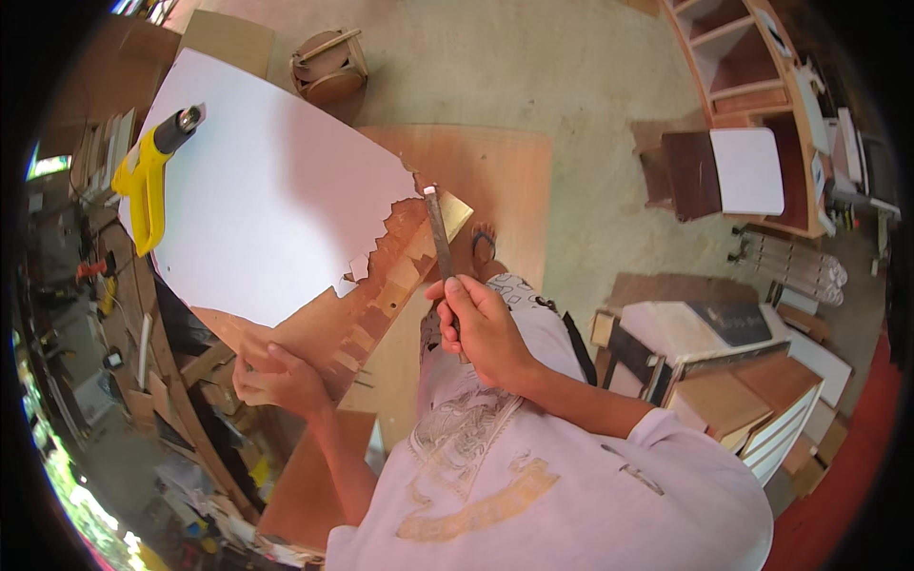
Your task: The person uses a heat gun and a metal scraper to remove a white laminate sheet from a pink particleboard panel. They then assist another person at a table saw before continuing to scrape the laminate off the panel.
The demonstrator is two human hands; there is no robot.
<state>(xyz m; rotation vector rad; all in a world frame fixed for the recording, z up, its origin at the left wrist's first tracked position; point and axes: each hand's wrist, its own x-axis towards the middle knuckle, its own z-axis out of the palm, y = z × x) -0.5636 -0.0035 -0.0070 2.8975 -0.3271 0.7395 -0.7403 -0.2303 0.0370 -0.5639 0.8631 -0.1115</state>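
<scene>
A wooden panel with a white laminate face [235,185] lies before me, its laminate broken away along the near right edge. Brown wood [307,325] with patchy residue shows there. My left hand [282,375] grips the panel's near corner, thumb on top and fingers at the edge. In my right hand [485,328] is a flat metal bar tool [439,235], perhaps a chisel or file, its far end beside the panel's right corner. A yellow heat gun [148,178] rests at the panel's left side, its metal nozzle pointing up and right.
A wooden stool [328,64] stands beyond the panel. A plywood sheet [500,164] lies on the floor by my foot. Open cabinets [750,96] stand at the far right, with stacked boards and boxes [735,400] nearer. A cluttered wooden bench [146,307] is at left.
</scene>
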